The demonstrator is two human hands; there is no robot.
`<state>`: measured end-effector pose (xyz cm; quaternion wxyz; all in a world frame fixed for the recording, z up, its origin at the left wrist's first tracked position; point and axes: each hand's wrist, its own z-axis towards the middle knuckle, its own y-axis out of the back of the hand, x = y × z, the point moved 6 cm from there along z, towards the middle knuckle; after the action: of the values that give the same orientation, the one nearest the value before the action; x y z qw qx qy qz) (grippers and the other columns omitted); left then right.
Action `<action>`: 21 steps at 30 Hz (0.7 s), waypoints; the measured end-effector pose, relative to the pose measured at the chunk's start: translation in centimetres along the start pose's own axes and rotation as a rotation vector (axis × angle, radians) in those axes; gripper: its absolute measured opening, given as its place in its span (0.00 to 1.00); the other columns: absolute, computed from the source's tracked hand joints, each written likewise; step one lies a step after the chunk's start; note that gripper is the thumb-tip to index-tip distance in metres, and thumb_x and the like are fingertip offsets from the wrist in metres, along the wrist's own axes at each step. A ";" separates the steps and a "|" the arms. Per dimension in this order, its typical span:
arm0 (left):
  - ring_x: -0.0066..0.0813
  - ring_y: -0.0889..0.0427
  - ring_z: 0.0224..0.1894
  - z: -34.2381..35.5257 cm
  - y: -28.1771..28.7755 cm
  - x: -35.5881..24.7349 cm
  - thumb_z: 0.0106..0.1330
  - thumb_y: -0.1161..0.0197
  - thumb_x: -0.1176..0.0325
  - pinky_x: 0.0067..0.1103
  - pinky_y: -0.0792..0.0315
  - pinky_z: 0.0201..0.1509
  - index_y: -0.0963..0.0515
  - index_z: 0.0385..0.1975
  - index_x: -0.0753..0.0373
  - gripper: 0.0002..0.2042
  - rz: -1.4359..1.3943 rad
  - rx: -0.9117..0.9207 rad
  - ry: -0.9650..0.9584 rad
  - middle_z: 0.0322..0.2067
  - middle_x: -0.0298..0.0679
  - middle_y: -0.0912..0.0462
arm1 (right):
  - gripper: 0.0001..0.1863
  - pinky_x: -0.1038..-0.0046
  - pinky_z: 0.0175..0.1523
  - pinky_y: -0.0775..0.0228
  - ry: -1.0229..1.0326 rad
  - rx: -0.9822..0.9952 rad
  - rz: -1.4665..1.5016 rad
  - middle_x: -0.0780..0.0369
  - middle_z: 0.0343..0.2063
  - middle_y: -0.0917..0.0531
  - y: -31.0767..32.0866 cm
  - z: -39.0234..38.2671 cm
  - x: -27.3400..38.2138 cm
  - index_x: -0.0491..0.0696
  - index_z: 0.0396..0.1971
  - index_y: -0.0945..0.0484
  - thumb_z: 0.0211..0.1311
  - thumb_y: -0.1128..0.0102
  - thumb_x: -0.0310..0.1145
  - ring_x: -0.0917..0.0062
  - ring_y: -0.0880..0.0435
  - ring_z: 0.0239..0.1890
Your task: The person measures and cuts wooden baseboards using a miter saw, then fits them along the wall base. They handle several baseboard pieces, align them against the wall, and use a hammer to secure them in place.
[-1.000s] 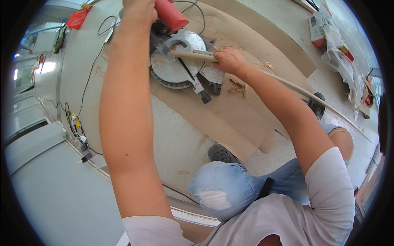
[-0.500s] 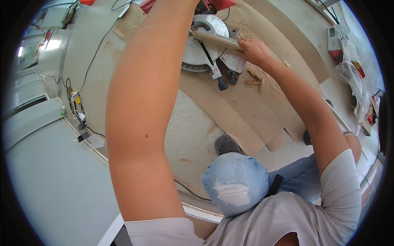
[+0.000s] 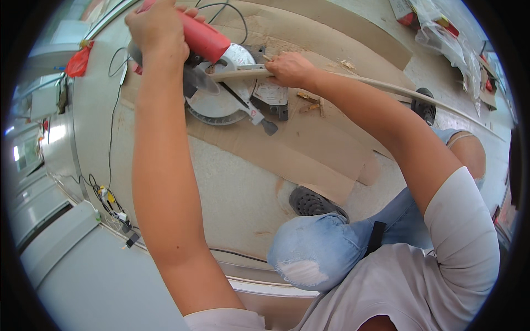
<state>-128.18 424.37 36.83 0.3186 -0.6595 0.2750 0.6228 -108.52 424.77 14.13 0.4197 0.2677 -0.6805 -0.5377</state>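
On the floor ahead stands a miter saw point(image 3: 205, 39) with a red motor body, a round silver base and a dark-tipped front lever. My left hand point(image 3: 157, 33) is closed at the top of the saw head; the grip under its fingers is mostly hidden. The blade hangs over the base, close to a long pale wooden strip point(image 3: 381, 84). My right hand point(image 3: 290, 70) presses that strip on the saw's right side, fingers wrapped over it. From there the strip runs off to the right, passing behind my forearm.
Brown cardboard point(image 3: 309, 149) with sawdust lies under the saw. Small wood offcuts point(image 3: 312, 105) sit right of the base. Cables point(image 3: 113, 132) and plugs trail on the left, near a red bag point(image 3: 80, 60). Clear plastic wrapping point(image 3: 441, 33) lies at upper right. My shoe point(image 3: 314, 203) rests on the floor.
My view has swung, so the saw now appears farther left and lower. My left hand and the saw's red body have come into view. My right hand stays on the strip.
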 end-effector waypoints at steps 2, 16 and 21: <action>0.32 0.20 0.26 -1.4 -0.3 -0.3 0.65 0.40 0.77 0.31 0.19 0.29 0.37 0.52 0.73 0.19 0.007 -0.061 0.012 0.32 0.49 0.22 | 0.15 0.58 0.45 0.21 0.009 -0.011 0.017 0.57 0.35 0.12 -0.4 0.2 -0.2 0.48 0.35 0.17 0.60 0.35 0.45 0.59 0.13 0.41; 0.37 0.16 0.28 -6.4 -1.5 0.5 0.65 0.47 0.79 0.33 0.14 0.29 0.47 0.62 0.71 0.26 0.241 -0.101 -0.065 0.36 0.54 0.20 | 0.13 0.58 0.45 0.19 0.004 -0.031 0.091 0.57 0.36 0.11 -0.6 0.2 -0.5 0.48 0.34 0.14 0.57 0.37 0.41 0.58 0.12 0.42; 0.37 0.17 0.28 -8.1 -1.8 1.8 0.64 0.47 0.79 0.32 0.16 0.31 0.47 0.63 0.71 0.28 0.232 -0.107 -0.104 0.36 0.52 0.20 | 0.12 0.58 0.45 0.19 0.008 -0.029 0.080 0.58 0.36 0.11 -0.4 0.2 -0.3 0.49 0.34 0.14 0.57 0.37 0.41 0.58 0.12 0.42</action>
<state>-121.45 419.39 35.32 0.2226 -0.6062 0.2991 0.7025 -108.54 425.00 13.68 0.4472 0.2364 -0.6812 -0.5292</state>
